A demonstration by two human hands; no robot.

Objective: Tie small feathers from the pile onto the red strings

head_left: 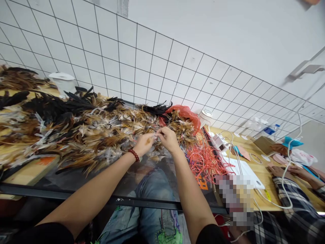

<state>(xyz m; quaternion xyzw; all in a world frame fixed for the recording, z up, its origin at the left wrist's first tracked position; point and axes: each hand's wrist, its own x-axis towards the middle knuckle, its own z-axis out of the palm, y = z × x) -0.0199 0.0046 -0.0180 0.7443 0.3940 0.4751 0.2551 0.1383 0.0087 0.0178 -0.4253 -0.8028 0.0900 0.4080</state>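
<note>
My left hand (144,144), with a dark red bead bracelet (133,155) at its wrist, is closed, and a small brown feather (148,140) shows at its fingers. Right beside it, my right hand (167,138) pinches thumb and finger together at the left fingertips. Whatever sits in that pinch is too small to make out. Both hands are over the front edge of a long heap of brown, white and black feathers (101,135). A transparent sheet (142,169) covers the dark tabletop below them.
Tangled red-orange cords (203,159) lie to the right, below a red plastic bag (186,113). White tubs (63,83) stand behind. A black wire grid (152,61) backs the table. At far right, another person's hands (299,173) rest near a white board (246,171) and cables.
</note>
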